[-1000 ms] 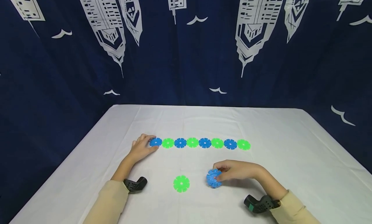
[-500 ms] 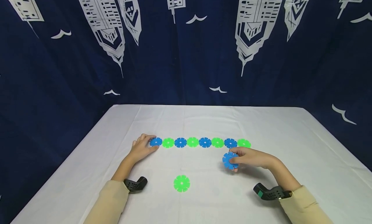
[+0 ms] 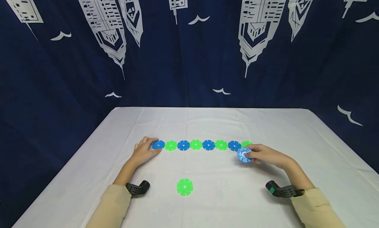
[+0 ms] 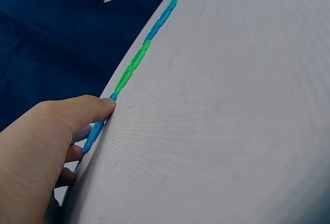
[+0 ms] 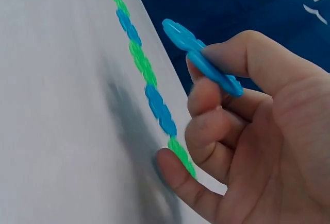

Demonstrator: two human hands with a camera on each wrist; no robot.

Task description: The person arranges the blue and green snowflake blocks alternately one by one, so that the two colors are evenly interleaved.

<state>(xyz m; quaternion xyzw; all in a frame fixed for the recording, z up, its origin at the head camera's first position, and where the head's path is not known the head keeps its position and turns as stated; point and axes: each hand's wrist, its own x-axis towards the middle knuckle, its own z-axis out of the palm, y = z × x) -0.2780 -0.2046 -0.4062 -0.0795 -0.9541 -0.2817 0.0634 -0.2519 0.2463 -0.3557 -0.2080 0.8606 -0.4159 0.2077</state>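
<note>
Blue and green notched plastic discs, shaped like flowers, lie in an alternating row on the white tablecloth. My left hand (image 3: 144, 151) rests at the row's left end, thumb and fingers around the edges of the blue end disc (image 3: 158, 144). My right hand (image 3: 267, 154) holds another blue disc (image 3: 241, 154) between thumb and fingers; in the right wrist view this held blue disc (image 5: 180, 36) is raised above the cloth. It overlaps the green disc (image 3: 247, 143) at the row's right end in the head view, where the hand partly hides that green one.
A single green disc (image 3: 185, 187) lies apart, nearer the front of the table. Behind the white-covered table (image 3: 189, 122) hangs a dark blue curtain (image 3: 177, 76) with white building prints. Black wrist cameras sit on both forearms.
My right hand has carried the blue disc to the right and farther back, from near the lone green disc to the row's right end. The left hand has stayed in place.
</note>
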